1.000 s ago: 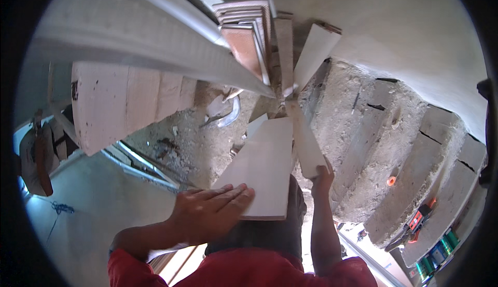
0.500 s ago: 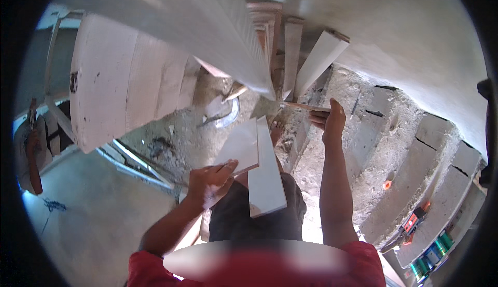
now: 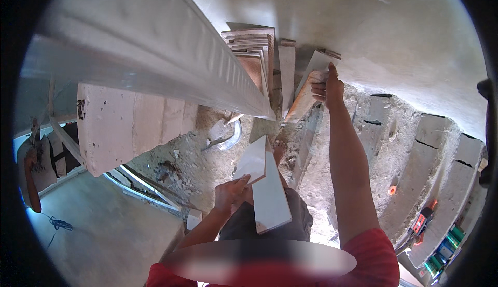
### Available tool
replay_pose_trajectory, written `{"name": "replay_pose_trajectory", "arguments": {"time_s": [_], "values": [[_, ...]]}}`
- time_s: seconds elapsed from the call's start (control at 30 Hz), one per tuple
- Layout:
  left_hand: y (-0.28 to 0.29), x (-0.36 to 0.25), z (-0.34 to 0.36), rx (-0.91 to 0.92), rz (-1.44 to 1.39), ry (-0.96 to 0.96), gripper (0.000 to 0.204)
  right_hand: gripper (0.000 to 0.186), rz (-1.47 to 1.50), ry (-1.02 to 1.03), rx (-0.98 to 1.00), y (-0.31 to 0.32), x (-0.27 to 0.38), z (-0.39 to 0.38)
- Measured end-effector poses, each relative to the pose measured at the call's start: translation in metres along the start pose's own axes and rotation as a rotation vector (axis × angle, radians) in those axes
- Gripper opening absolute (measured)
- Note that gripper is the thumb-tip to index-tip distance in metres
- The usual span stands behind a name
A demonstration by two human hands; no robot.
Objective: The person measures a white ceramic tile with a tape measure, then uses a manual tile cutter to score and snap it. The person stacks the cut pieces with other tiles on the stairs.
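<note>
My left hand (image 3: 232,191) grips the lower edge of a white tile piece (image 3: 252,158) with a slanted end. This piece overlaps a long white tile strip (image 3: 272,200) lying across my lap. With my right arm stretched out, my right hand (image 3: 329,88) holds a narrow tile strip (image 3: 305,98), its brownish face showing. That strip is tilted up in front of white tile strips (image 3: 319,60) leaning on the wall; whether it touches them I cannot tell. Another narrow strip (image 3: 287,74) leans just left of them.
Stacked tiles (image 3: 251,43) lean at the wall behind a large pale column (image 3: 207,74). Rough concrete steps (image 3: 410,183) rise on the right, bearing an orange tape (image 3: 392,189), a red-black tool (image 3: 423,219) and green-banded boxes (image 3: 446,248). A curved metal piece (image 3: 228,137) lies amid rubble.
My right hand has moved farther out to the wall, and its strip has swung from nearly level to upright beside the leaning strips. My left hand and its tile shifted slightly right and nearer.
</note>
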State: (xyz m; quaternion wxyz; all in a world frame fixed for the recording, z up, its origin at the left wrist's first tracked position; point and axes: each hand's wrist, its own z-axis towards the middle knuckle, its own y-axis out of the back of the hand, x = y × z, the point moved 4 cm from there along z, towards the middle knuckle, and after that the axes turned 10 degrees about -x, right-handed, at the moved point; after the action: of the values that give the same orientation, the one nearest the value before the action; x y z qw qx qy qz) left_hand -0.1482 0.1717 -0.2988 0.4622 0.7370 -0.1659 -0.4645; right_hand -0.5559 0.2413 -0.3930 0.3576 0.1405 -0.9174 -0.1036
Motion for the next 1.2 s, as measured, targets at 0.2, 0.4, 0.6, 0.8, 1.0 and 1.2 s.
{"name": "replay_pose_trajectory", "arguments": {"time_s": [0.2,0.4,0.6,0.8,1.0,1.2], "values": [[-0.017,-0.006,-0.005,0.085,-0.053,0.029,0.037,0.085,-0.018,0.064,-0.071,0.001,0.003,0.015],[-0.037,-0.04,-0.033,0.166,-0.034,0.043,0.041,0.082,-0.028,0.103,-0.144,0.005,0.004,0.01],[-0.054,-0.056,-0.07,0.18,-0.062,0.013,0.058,0.069,-0.13,0.313,-0.108,0.023,-0.051,-0.006],[-0.062,-0.059,-0.089,0.261,-0.086,0.084,0.058,0.08,-0.87,0.393,0.022,0.055,-0.199,-0.117],[-0.065,-0.049,-0.109,0.339,-0.197,0.195,0.048,0.062,-1.197,0.044,0.321,0.087,-0.278,-0.207],[-0.133,0.022,-0.164,-0.081,-0.29,0.628,0.066,0.052,-1.083,0.302,0.659,0.083,-0.348,-0.174]]}}
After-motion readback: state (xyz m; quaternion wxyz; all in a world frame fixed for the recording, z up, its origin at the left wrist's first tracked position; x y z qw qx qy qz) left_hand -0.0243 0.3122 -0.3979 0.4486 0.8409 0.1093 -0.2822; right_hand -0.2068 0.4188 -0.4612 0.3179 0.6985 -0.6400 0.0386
